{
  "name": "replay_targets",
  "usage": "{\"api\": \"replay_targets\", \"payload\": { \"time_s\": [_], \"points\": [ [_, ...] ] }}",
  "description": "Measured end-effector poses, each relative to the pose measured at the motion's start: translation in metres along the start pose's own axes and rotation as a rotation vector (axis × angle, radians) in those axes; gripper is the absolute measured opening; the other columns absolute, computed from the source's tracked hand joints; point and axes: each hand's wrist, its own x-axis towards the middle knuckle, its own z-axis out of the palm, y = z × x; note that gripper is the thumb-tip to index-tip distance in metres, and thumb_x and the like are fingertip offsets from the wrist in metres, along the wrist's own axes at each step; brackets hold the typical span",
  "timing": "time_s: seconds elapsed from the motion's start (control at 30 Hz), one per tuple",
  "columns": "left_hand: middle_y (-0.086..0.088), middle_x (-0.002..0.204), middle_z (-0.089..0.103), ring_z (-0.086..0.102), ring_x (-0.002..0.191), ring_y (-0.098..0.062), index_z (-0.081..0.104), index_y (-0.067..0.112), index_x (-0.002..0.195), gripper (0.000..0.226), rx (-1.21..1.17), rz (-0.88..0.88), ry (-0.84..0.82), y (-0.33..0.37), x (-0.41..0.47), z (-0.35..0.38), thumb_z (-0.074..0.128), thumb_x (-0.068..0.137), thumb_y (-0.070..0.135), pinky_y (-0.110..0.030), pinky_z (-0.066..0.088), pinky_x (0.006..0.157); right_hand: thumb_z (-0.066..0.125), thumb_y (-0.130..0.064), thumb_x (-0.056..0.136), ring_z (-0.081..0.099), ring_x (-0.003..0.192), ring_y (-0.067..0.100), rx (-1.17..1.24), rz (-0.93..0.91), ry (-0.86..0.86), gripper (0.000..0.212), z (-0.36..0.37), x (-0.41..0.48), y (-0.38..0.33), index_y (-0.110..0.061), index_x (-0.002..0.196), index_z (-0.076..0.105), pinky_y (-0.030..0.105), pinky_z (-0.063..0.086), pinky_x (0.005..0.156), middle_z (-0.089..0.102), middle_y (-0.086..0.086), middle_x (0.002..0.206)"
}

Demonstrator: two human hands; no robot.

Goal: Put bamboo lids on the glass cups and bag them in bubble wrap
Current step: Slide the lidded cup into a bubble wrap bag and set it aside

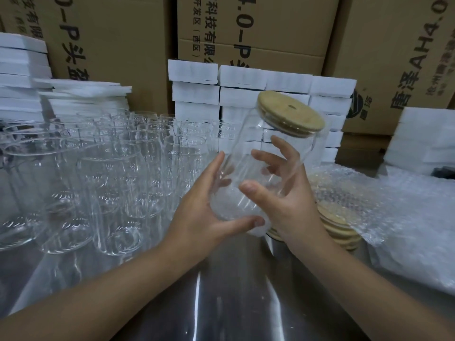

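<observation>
A clear glass cup is held in the air above the table, tilted to the right, with a round bamboo lid seated on its mouth. My left hand grips the cup's base from the left, thumb under it. My right hand holds the cup's body from the right, fingers curled round the glass. Several lidless glass cups stand at the left. A stack of bamboo lids lies behind my right wrist. Bubble wrap is spread at the right.
White foam-wrapped boxes are stacked behind the cups, with more white foam sheets at the far left and far right. Large cardboard cartons form the back wall. The shiny metal table runs toward me.
</observation>
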Motion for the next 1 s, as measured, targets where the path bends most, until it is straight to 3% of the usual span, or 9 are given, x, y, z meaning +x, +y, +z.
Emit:
{"api": "replay_targets", "payload": {
  "time_s": [0.17, 0.3, 0.37, 0.5, 0.57, 0.67, 0.77, 0.83, 1.0],
  "points": [
    [0.029, 0.123, 0.058, 0.057, 0.112, 0.006, 0.040, 0.042, 0.139, 0.092, -0.021, 0.059, 0.081, 0.005, -0.002, -0.002, 0.083, 0.058, 0.053, -0.006, 0.045, 0.084, 0.081, -0.051, 0.052, 0.057, 0.112, -0.003, -0.003, -0.026, -0.102, 0.080, 0.002, -0.003, 0.004, -0.041, 0.123, 0.044, 0.016, 0.052, 0.081, 0.058, -0.018, 0.118],
    [0.028, 0.112, 0.063, 0.061, 0.102, 0.005, 0.054, 0.034, 0.121, 0.076, -0.033, 0.066, 0.163, 0.005, -0.001, -0.001, 0.081, 0.053, 0.054, -0.006, 0.043, 0.079, 0.075, -0.065, 0.056, 0.051, 0.123, -0.001, -0.052, 0.025, -0.237, 0.092, -0.001, 0.000, 0.007, -0.036, 0.136, 0.041, 0.033, 0.047, 0.101, 0.053, -0.018, 0.130],
    [0.029, 0.106, 0.063, 0.062, 0.095, 0.003, 0.053, 0.036, 0.108, 0.068, -0.051, 0.069, 0.204, 0.007, 0.000, -0.002, 0.081, 0.050, 0.058, -0.006, 0.043, 0.075, 0.073, -0.074, 0.053, 0.046, 0.129, 0.000, -0.090, 0.025, -0.326, 0.101, -0.005, 0.002, 0.006, -0.046, 0.141, 0.033, 0.036, 0.043, 0.106, 0.043, -0.016, 0.144],
    [0.025, 0.111, 0.064, 0.063, 0.099, -0.001, 0.049, 0.041, 0.120, 0.075, -0.109, 0.068, 0.270, 0.011, 0.001, -0.003, 0.080, 0.053, 0.056, -0.008, 0.046, 0.075, 0.084, -0.057, 0.053, 0.037, 0.133, -0.009, -0.125, 0.042, -0.450, 0.114, -0.012, 0.004, 0.003, -0.071, 0.136, 0.007, 0.025, 0.040, 0.102, 0.024, -0.028, 0.153],
    [0.023, 0.114, 0.063, 0.063, 0.102, 0.000, 0.045, 0.040, 0.128, 0.078, -0.152, 0.062, 0.253, 0.014, 0.001, -0.003, 0.078, 0.058, 0.053, -0.009, 0.049, 0.074, 0.089, -0.047, 0.056, 0.039, 0.128, -0.016, -0.165, 0.056, -0.493, 0.122, -0.014, 0.005, 0.005, -0.073, 0.135, -0.001, 0.018, 0.038, 0.098, 0.028, -0.038, 0.145],
    [0.024, 0.114, 0.064, 0.064, 0.103, 0.002, 0.045, 0.039, 0.128, 0.070, -0.204, 0.048, 0.216, 0.019, 0.001, -0.003, 0.073, 0.065, 0.050, -0.012, 0.053, 0.075, 0.089, -0.047, 0.055, 0.053, 0.115, -0.012, -0.184, 0.071, -0.446, 0.120, -0.014, 0.006, 0.008, -0.069, 0.136, 0.002, 0.020, 0.045, 0.090, 0.051, -0.037, 0.122],
    [0.012, 0.120, 0.064, 0.063, 0.112, -0.011, 0.046, 0.038, 0.129, 0.059, -0.248, 0.038, 0.192, 0.019, 0.003, -0.005, 0.061, 0.074, 0.052, -0.035, 0.055, 0.092, 0.086, -0.048, 0.054, 0.062, 0.110, 0.001, -0.095, 0.068, -0.349, 0.112, -0.013, 0.006, 0.009, -0.061, 0.139, 0.014, 0.023, 0.053, 0.085, 0.060, -0.023, 0.115],
    [0.004, 0.129, 0.060, 0.059, 0.119, -0.016, 0.043, 0.038, 0.132, 0.063, -0.259, 0.026, 0.160, 0.017, 0.004, -0.007, 0.059, 0.073, 0.054, -0.042, 0.049, 0.099, 0.084, -0.046, 0.054, 0.065, 0.108, 0.007, 0.012, 0.072, -0.286, 0.104, -0.014, 0.008, 0.009, -0.053, 0.139, 0.023, 0.025, 0.054, 0.087, 0.063, -0.015, 0.118],
    [0.019, 0.142, 0.045, 0.047, 0.128, 0.003, 0.024, 0.046, 0.142, 0.103, -0.170, -0.036, -0.062, 0.014, 0.000, -0.002, 0.080, 0.056, 0.052, -0.011, 0.044, 0.093, 0.076, -0.033, 0.057, 0.068, 0.104, 0.018, 0.301, 0.093, -0.159, 0.096, -0.015, 0.014, 0.003, -0.023, 0.143, 0.032, 0.030, 0.056, 0.083, 0.065, 0.003, 0.118]
  ]
}}
